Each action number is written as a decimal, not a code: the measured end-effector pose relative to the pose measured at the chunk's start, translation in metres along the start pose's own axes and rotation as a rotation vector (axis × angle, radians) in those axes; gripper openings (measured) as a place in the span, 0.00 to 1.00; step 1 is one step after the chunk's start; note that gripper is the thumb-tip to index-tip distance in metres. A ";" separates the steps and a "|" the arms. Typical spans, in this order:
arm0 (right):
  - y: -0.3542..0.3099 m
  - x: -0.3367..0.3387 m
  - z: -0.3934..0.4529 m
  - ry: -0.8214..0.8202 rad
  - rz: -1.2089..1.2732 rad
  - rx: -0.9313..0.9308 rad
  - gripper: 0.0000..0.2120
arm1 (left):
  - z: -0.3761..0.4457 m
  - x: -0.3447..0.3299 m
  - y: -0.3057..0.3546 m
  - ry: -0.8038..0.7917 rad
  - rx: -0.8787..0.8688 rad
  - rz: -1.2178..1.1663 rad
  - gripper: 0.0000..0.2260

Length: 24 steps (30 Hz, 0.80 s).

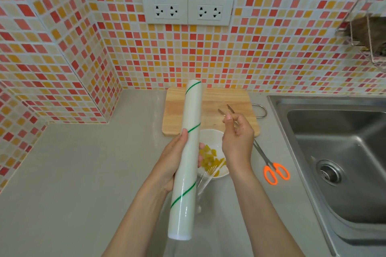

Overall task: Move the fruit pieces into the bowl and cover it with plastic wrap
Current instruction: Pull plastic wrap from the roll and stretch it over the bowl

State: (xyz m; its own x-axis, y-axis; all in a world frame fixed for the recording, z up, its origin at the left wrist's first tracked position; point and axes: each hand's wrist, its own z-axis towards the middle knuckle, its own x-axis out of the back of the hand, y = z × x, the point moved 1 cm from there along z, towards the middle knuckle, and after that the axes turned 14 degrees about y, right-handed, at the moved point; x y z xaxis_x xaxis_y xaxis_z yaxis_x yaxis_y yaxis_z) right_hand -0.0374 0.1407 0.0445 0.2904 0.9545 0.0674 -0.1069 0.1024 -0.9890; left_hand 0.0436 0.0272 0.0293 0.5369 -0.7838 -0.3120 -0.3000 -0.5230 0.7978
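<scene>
Clasping the light, stiff plastic wrap roll (pixel 187 148) mid-length, the left hand (pixel 175 158) steadies it while the right hand (pixel 237 142), loosely curled, apparently pinches clingy film.

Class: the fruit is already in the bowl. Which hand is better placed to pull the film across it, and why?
Right. The left hand is gripping the plastic wrap roll; the right hand is beside it over the bowl, nearest the loose film.
</scene>
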 end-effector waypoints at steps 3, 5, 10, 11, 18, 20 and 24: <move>-0.003 0.001 0.005 0.023 -0.012 0.077 0.10 | 0.002 -0.002 -0.003 -0.059 0.121 -0.075 0.24; -0.005 0.003 0.007 0.033 -0.013 0.120 0.09 | 0.002 -0.002 -0.001 -0.053 0.114 -0.109 0.21; -0.005 0.009 0.015 0.057 -0.020 0.128 0.11 | 0.006 0.002 0.006 0.120 -0.132 0.118 0.13; -0.005 0.010 0.015 0.061 -0.021 0.127 0.10 | 0.006 0.002 0.005 0.119 -0.129 0.131 0.11; 0.004 0.021 0.018 0.043 -0.094 0.115 0.09 | 0.007 0.000 0.001 0.045 -0.012 0.028 0.18; 0.004 0.023 0.020 0.044 -0.093 0.122 0.09 | 0.007 -0.001 0.001 0.006 0.051 0.021 0.19; 0.005 0.017 0.025 0.023 -0.098 0.053 0.10 | 0.003 -0.008 -0.001 -0.165 0.197 -0.243 0.20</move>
State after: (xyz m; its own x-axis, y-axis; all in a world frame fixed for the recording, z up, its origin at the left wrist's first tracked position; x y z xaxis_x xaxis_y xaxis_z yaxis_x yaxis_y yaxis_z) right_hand -0.0569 0.1639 0.0443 0.3235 0.9326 0.1598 -0.1268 0.2101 -0.9694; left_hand 0.0369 0.0332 0.0296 0.4815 -0.6636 -0.5726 -0.3341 -0.7429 0.5801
